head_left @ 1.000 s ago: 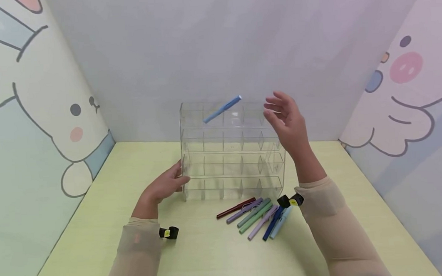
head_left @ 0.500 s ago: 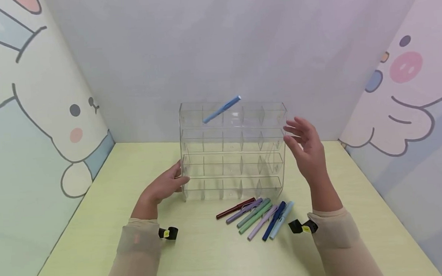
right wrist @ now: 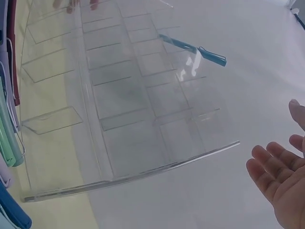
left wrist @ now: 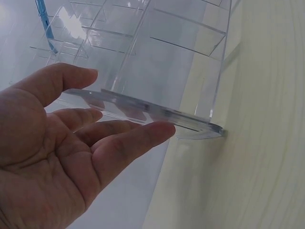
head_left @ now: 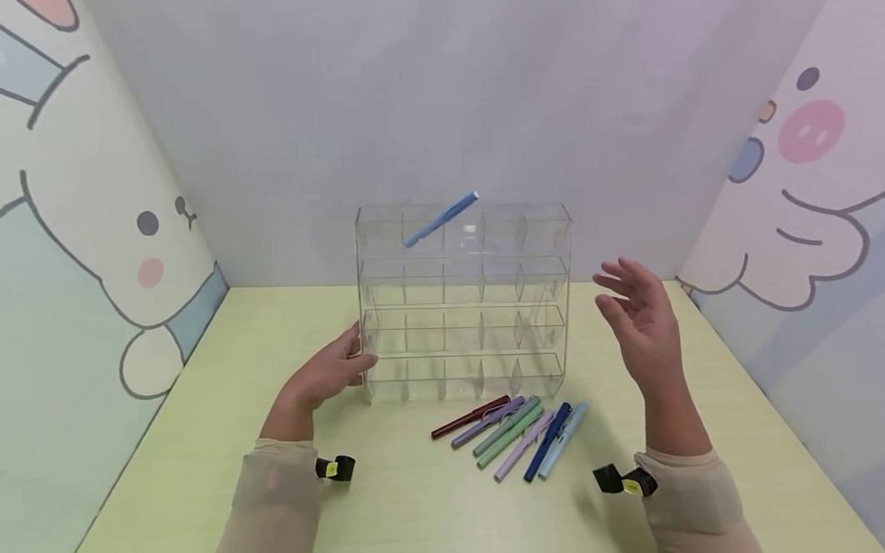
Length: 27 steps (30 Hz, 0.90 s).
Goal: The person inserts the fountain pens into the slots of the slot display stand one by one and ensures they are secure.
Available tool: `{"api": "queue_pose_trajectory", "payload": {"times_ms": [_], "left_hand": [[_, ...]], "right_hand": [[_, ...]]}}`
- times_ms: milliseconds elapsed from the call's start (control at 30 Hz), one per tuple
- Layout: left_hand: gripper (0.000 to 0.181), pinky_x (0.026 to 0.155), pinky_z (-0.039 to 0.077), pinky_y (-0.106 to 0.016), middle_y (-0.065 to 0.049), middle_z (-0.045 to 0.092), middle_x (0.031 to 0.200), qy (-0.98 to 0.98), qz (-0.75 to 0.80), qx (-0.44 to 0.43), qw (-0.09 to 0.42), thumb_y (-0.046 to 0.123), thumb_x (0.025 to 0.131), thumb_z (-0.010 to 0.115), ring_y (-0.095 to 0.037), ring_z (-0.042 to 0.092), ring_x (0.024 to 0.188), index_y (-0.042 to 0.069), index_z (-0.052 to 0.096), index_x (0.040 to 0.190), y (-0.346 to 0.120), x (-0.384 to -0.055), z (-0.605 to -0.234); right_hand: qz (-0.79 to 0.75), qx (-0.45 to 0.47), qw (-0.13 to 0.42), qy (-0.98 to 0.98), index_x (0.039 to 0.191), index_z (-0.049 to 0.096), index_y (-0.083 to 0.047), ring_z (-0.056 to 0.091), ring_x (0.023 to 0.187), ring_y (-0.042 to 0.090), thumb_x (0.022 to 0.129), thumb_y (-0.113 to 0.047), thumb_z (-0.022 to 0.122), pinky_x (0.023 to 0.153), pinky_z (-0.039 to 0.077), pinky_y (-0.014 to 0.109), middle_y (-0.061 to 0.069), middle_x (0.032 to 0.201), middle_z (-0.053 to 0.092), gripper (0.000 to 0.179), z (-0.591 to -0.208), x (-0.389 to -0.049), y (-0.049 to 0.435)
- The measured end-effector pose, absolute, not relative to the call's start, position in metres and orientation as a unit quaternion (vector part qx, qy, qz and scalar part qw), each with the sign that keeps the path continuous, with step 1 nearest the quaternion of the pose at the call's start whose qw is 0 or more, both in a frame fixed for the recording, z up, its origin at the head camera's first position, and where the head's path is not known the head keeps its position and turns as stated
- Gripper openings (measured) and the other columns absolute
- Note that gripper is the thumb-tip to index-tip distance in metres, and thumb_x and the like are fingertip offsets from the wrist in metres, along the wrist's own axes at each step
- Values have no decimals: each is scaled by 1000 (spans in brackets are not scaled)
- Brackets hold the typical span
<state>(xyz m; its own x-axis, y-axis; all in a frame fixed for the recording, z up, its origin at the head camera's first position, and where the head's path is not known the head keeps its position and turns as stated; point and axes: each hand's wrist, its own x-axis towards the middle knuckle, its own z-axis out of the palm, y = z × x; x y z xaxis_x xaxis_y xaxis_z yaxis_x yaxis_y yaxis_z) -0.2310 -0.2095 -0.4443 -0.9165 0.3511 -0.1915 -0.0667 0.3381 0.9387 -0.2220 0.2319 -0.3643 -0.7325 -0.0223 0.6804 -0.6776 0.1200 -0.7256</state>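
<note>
One clear rack (head_left: 465, 355), four rows of compartments, stood upright on the tabletop (head_left: 410, 512) before a pale grey wall (head_left: 448, 92).

One left hand (head_left: 327, 370), at the rack's left side: the forearm, in a beige left sleeve (head_left: 271, 515), slanted up towards it, and the palm faced the side panel. The thumb lay at the front edge; the fingers, slightly spread, stretched along the panel's outer face. How firmly they pressed I could not tell.

One right hand (head_left: 650, 328), raised right of the rack and apart from it: the forearm rose from a beige right sleeve (head_left: 698, 505), leaning a little left. Its fingers were loosely bent towards the rack, thumb held away from them.

One blue pen (head_left: 442, 219), tilted across the top row, left of its middle, cap end higher and to the right.

Seven pens, fanned on the tabletop in front of the rack: dark red pen (head_left: 465, 420), purple pen (head_left: 479, 429), grey-green pen (head_left: 501, 432), green pen (head_left: 505, 441), lilac pen (head_left: 521, 451), navy pen (head_left: 547, 443), pale blue pen (head_left: 563, 442).
</note>
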Motion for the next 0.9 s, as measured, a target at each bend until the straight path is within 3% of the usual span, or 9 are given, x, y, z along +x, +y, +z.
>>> {"api": "queue_pose_trajectory", "payload": {"times_ms": [167, 333, 467, 567, 700, 900], "left_hand": [[78, 110, 36, -58, -13, 18, 163, 798, 566, 92, 184, 33, 102, 53, -35, 41, 139, 38, -1, 157, -209, -230, -443], [77, 109, 38, -57, -12, 17, 164, 798, 566, 95, 183, 32, 102, 53, -35, 37, 141, 37, 0, 158, -209, -230, -442], [76, 110, 37, -56, -12, 17, 164, 799, 565, 92, 187, 32, 102, 53, -34, 38, 141, 40, 0, 157, -209, -229, -443], [77, 110, 36, -57, -12, 17, 164, 798, 565, 92, 189, 33, 102, 53, -35, 39, 141, 39, -1, 157, -210, -229, -444], [78, 111, 33, -60, -12, 14, 164, 800, 562, 94, 189, 34, 102, 52, -35, 36, 142, 35, -3, 158, -211, -229, -443], [76, 112, 31, -61, -11, 13, 164, 800, 561, 98, 188, 32, 103, 50, -35, 35, 142, 37, -3, 157, -211, -230, -442]], "right_hand": [[555, 238, 257, -755, 144, 44, -4, 60, 120, 13, 92, 8, 60, 91, 49, 15, 11, 137, 56, 56, -357, -214, 239], [420, 194, 209, -862, 144, 47, -20, 61, 116, 9, 94, -11, 66, 89, 46, 8, 3, 136, 58, 54, -352, -205, 251], [328, 185, 120, -919, 144, 47, -25, 65, 111, 26, 96, -32, 65, 89, 54, 31, 2, 135, 59, 52, -350, -198, 256], [296, 190, 28, -936, 144, 47, -21, 62, 114, 34, 96, -45, 61, 91, 52, 53, 7, 139, 56, 55, -347, -194, 257], [252, 188, -81, -946, 139, 52, -19, 60, 118, 32, 94, -54, 60, 92, 51, 51, 6, 139, 55, 58, -344, -190, 255], [205, 195, -157, -946, 123, 61, -14, 63, 108, 25, 92, -38, 68, 84, 53, 43, 6, 125, 63, 40, -348, -193, 253]]}}
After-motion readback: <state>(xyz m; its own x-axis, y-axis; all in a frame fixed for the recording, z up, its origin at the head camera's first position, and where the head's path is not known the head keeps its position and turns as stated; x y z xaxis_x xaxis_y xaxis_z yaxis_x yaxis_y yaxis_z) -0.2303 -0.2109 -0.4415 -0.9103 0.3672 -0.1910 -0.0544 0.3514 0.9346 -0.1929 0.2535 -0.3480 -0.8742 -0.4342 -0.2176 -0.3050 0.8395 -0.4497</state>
